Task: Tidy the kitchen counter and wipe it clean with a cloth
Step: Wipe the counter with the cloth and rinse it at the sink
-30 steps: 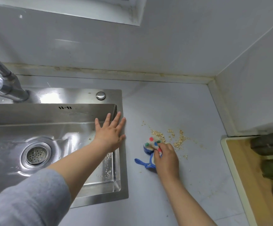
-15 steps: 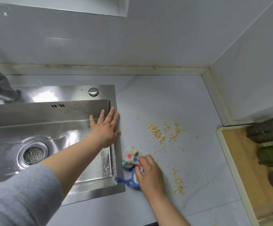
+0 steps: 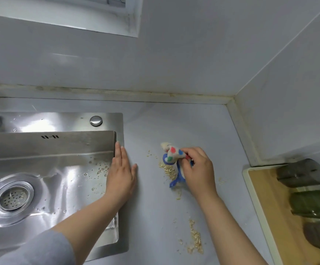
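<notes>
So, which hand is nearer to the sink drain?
Left. The left hand rests flat at the right edge of the sink, right of the drain. The right hand grips the dotted cloth farther right, on the counter.

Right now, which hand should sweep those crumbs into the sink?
Right, probably. The right hand grips the cloth beside the crumbs; the left hand lies flat at the sink edge, holding nothing.

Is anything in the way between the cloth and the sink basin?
Yes: the left hand lies flat along the sink's right rim, between the spotted cloth in the right hand and the basin. Otherwise only oat flakes on the counter.
</notes>
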A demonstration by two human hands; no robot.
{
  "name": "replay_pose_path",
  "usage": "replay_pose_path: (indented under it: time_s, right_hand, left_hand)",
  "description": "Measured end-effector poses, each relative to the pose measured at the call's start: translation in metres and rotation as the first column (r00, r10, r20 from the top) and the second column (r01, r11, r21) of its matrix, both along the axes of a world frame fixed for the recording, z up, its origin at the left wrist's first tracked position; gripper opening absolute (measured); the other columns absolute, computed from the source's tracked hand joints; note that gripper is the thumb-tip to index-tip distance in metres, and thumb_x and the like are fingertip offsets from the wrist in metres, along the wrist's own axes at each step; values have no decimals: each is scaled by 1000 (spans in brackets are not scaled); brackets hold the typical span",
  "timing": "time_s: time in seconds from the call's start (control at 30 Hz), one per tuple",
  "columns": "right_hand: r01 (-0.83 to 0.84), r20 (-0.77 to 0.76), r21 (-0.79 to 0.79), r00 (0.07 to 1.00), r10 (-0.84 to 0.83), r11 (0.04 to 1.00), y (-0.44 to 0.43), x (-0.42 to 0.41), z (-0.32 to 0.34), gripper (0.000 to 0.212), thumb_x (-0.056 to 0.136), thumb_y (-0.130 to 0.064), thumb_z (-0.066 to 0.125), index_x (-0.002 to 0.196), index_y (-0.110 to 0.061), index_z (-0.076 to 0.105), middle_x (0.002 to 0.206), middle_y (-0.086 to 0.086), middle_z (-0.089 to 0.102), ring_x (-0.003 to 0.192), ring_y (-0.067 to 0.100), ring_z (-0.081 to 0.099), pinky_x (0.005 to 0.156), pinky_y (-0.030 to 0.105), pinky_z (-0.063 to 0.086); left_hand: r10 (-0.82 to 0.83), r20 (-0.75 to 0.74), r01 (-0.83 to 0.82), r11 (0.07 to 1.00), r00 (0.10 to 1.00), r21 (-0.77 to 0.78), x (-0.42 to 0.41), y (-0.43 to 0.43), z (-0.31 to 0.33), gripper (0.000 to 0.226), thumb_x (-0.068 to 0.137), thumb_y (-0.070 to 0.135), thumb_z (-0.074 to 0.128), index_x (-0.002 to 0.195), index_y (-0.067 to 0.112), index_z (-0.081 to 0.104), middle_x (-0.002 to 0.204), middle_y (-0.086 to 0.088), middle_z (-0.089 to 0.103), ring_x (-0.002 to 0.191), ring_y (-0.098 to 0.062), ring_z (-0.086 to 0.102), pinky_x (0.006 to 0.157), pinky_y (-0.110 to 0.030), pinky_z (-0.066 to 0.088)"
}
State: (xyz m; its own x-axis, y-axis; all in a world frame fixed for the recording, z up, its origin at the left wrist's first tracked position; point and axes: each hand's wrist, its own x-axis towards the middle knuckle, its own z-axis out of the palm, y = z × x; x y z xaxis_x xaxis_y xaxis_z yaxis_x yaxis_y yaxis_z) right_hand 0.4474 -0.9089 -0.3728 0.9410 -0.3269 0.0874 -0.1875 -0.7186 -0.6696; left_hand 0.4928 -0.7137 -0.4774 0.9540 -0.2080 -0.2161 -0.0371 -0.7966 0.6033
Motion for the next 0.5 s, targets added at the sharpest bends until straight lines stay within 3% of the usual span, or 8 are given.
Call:
replay_pose_path:
  time_s: [0.1,0.33,0.5]
  right_hand:
    - [-113,-42,-64,993,110,992,-2,43,-4,22,84,-4,56,94,-19,70,93,-8,59,84,6,54,70,23,43]
    - [-419,-162,-171,905,394,892,26,109,-45,25,83,-5,55,99,-16,71,100,2,67,96,26,54,80,36,45]
    - [-438,-174,-120,893,416,891,23,78,-63,28,80,-1,56,100,-12,72,101,5,69,93,27,57,84,30,40]
  left_hand:
    - [36,72,-34,999,997,-29,-4,-2,-4,66,100,29,38,152,2,9,160,-5,-10,141,-30,27,107,-40,37]
    - [100,134,-97,995,986,-34,-6,-4,-7,60,99,28,36,152,7,16,161,2,-6,128,-33,46,89,-36,45]
    - [93,144,-93,996,985,-6,-5,-3,-9,64,95,35,27,152,8,17,161,4,-6,126,-31,48,79,-36,48]
